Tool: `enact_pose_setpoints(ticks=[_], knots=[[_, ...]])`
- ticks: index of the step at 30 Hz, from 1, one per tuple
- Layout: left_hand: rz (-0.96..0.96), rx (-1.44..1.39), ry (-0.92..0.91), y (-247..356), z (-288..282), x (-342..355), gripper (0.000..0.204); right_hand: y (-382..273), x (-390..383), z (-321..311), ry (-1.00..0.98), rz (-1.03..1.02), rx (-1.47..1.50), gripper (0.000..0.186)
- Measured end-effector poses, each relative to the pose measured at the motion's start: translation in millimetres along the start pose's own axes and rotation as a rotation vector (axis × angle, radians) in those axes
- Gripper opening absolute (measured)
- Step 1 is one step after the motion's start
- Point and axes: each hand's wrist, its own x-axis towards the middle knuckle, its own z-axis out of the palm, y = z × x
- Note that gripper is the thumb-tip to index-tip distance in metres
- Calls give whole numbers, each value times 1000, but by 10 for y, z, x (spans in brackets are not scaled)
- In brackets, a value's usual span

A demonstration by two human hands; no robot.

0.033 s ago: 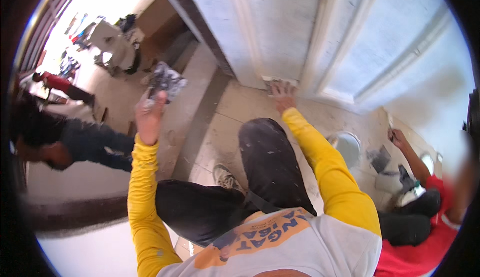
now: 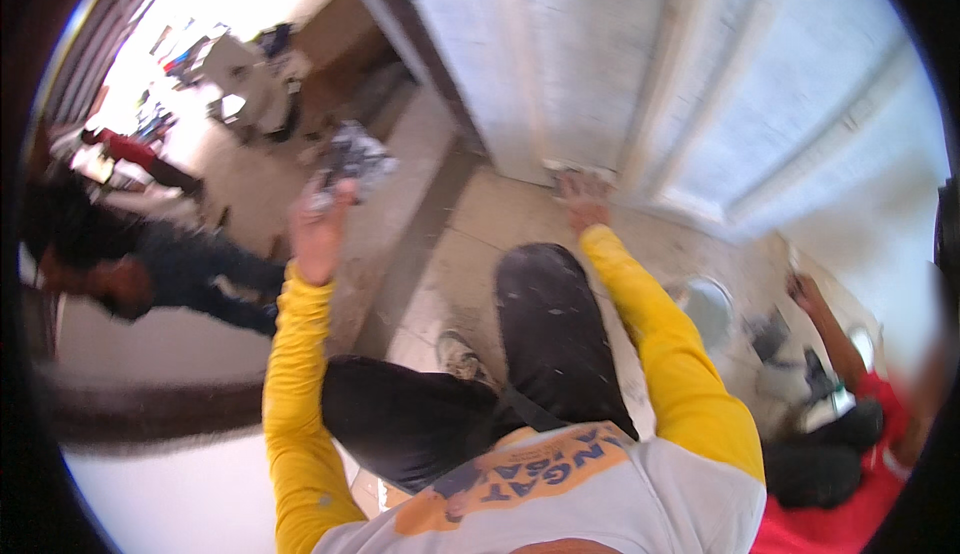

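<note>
My left hand (image 2: 320,234) is closed on a flat, dark, squarish plate (image 2: 358,159) smeared with white paste, held up near the doorway. Low on the pale wall panel (image 2: 585,64), my right hand (image 2: 586,200) presses the wide, flat edge of a pale scraper (image 2: 590,168) against the surface, just above the floor. Fingers cover most of the scraper, so its handle is hidden. Lighter bands of filler run up the panel above it. Both my sleeves are yellow, and my bent knee (image 2: 545,294) rises between the arms.
A round bucket (image 2: 706,306) stands right of my right arm. Beyond it a co-worker's hand (image 2: 803,292) reaches toward the wall, near a grey plate (image 2: 766,336). At left are a person in jeans (image 2: 200,264), a dark door frame (image 2: 415,39) and a raised sill (image 2: 410,219).
The whole view has shifted, so the scene sits a little farther right and lower. Both hands keep their holds; the right still presses the scraper at the panel's foot.
</note>
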Motion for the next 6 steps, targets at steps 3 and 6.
enact_pose_setpoints(ticks=[3, 6], knots=[[-275, -37, -54, 236, -75, 94, 40, -79, 64, 153, -40, -35, -143, 58], [-265, -170, -54, 236, 110, 285, 53, 62, 517, 491, 229, -110, -90, 62]])
